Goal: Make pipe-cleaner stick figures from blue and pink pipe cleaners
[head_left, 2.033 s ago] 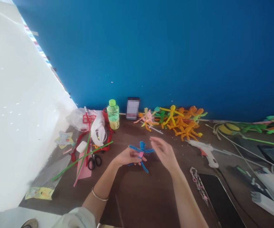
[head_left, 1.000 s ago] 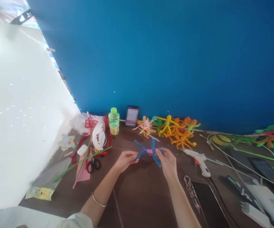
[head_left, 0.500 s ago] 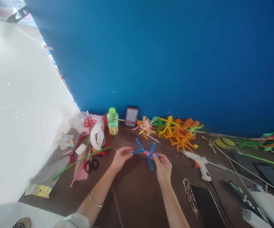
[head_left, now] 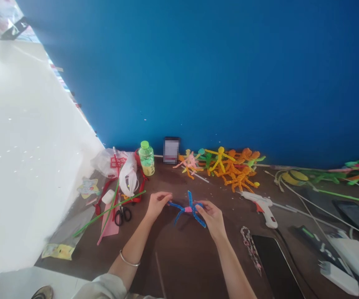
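Over the desk (head_left: 185, 261), the left hand's (head_left: 157, 205) fingers pinch one limb tip of a blue figure (head_left: 188, 209) with a pink middle; the right hand's (head_left: 213, 220) fingers grip the opposite end, apparently its head, partly hidden.

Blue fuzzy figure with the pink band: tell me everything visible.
The fuzzy blue stick figure looks made of twisted pipe cleaner, with a pink band around its middle. It is held sideways: two thin limbs spread toward the bare left hand, two thicker ones stretch up and down in the image near the bare right hand. The left hand pinches one thin limb's tip; the right holds the opposite end, partly hiding it. Contact with the dark brown tabletop is unclear.
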